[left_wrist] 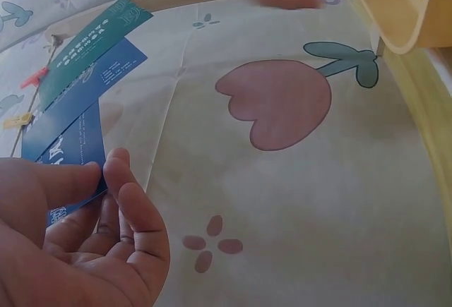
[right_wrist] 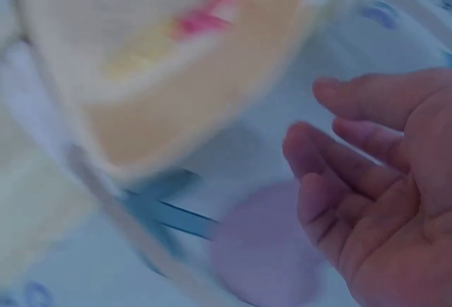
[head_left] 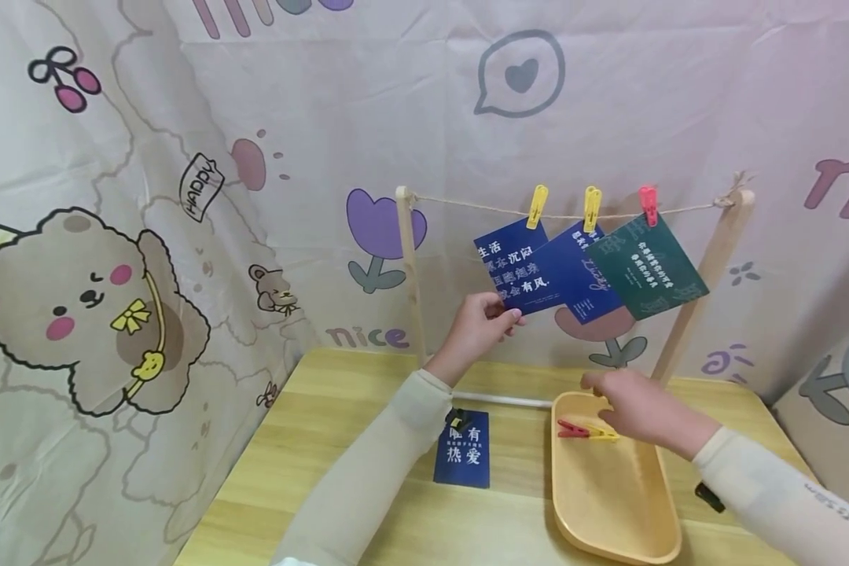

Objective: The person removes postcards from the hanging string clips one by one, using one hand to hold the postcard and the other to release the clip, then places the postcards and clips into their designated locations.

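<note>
pale sleeves [head_left: 378, 464] are spanning the bench [head_left: 290, 440]
left hand [head_left: 475, 326] is pinching a blue card [head_left: 509, 267]; right hand [head_left: 637, 405], fingers relaxed, empty, is hovering near the tray [head_left: 611, 503]

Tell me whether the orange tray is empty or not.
Not empty: the tray holds a red clip and a yellow clip, both lying toward its far end in the head view.

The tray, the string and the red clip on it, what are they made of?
The tray: probably smooth plastic, with rounded, moulded-looking edges. The string: maybe jute twine, dull and tan, with loose wisps at its knot. The red clip: likely smooth plastic, evenly bright.
</note>
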Available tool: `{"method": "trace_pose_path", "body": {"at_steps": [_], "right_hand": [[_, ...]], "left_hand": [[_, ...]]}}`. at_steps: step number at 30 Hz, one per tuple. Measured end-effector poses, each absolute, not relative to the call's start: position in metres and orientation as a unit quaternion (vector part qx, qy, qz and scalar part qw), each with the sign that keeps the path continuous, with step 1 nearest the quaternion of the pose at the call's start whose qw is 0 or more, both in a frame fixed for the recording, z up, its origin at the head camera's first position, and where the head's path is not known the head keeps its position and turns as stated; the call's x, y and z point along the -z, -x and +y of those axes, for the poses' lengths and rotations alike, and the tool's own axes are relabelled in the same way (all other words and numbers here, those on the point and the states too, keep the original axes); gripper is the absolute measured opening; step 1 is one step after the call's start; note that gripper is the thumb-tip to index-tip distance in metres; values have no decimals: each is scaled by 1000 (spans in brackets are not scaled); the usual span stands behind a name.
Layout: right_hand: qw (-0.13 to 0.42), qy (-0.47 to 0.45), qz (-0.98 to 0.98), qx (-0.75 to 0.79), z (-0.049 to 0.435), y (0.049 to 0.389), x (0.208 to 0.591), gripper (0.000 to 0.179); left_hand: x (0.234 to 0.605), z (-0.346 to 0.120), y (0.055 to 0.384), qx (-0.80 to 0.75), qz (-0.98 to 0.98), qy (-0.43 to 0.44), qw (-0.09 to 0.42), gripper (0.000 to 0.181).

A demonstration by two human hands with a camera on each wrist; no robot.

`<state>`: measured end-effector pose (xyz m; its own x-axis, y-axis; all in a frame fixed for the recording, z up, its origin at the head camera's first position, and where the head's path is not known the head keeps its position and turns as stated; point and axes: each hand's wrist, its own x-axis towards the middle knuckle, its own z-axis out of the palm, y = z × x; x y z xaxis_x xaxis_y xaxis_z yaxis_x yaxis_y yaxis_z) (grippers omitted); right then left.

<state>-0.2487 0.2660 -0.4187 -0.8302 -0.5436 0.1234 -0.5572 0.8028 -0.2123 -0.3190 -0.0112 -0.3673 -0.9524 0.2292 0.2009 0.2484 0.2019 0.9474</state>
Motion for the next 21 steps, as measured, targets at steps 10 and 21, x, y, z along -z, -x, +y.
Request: {"method": "trace_pose_path", "body": {"at_steps": [10,21], "right_hand": [[160,-337,-907,-197,229,246,287,24],[350,-308,-850,-246,195,273,222,32]], "left_hand": [[369,-11,320,612,-776,153,15,14],[366,-9,320,609,-779,146,13,15]]}}
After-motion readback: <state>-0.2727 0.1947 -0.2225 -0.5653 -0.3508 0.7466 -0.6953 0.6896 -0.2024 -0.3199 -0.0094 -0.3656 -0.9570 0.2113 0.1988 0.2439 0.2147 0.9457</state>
